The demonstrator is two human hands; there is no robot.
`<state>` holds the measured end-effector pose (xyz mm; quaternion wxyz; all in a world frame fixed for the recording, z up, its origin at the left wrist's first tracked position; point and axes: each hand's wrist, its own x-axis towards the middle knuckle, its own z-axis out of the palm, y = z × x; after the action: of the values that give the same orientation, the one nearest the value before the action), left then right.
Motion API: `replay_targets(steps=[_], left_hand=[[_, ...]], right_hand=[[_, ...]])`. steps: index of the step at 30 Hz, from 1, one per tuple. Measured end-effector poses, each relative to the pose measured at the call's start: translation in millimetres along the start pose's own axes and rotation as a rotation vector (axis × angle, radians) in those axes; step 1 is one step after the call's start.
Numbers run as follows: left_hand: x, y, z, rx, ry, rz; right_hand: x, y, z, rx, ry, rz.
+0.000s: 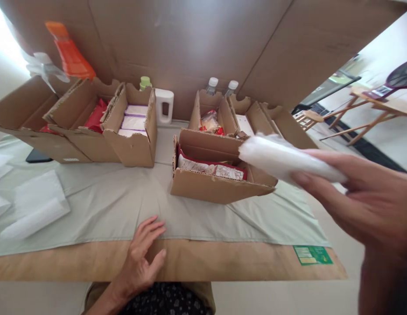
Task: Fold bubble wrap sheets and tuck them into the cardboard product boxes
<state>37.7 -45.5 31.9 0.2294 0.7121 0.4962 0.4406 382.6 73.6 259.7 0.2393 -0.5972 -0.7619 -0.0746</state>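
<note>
My right hand (pixel 361 197), raised at the right, is closed round a white roll of thin wrapping material (pixel 272 155). Motion blurs the roll, and whether anything is inside cannot be seen. Just below and left of it is a cardboard box (pixel 210 189), set lengthwise, with red-and-white packets (pixel 210 167) inside. Near the front edge of the table, my left hand (pixel 142 253) rests with its fingers stretched out and nothing in them.
White wrapping sheets (pixel 42 197) lie at the left, near a dark phone-like object (pixel 38 155). Behind stand open cardboard boxes (pixel 134 148), a white jug (pixel 164 106), capped bottles (pixel 212 85) and an orange bottle (pixel 72 54). A green card (pixel 312 255) lies at the front right.
</note>
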Motion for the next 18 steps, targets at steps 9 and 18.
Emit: replay_targets(steps=[9, 18], left_hand=[[0.2, -0.3, 2.1, 0.08, 0.004, 0.065], [0.2, -2.2, 3.2, 0.051, -0.019, 0.044]], right_hand=[[82.8, -27.5, 69.9, -0.046, -0.291, -0.362], [104.1, -39.6, 97.5, -0.326, -0.487, -0.563]])
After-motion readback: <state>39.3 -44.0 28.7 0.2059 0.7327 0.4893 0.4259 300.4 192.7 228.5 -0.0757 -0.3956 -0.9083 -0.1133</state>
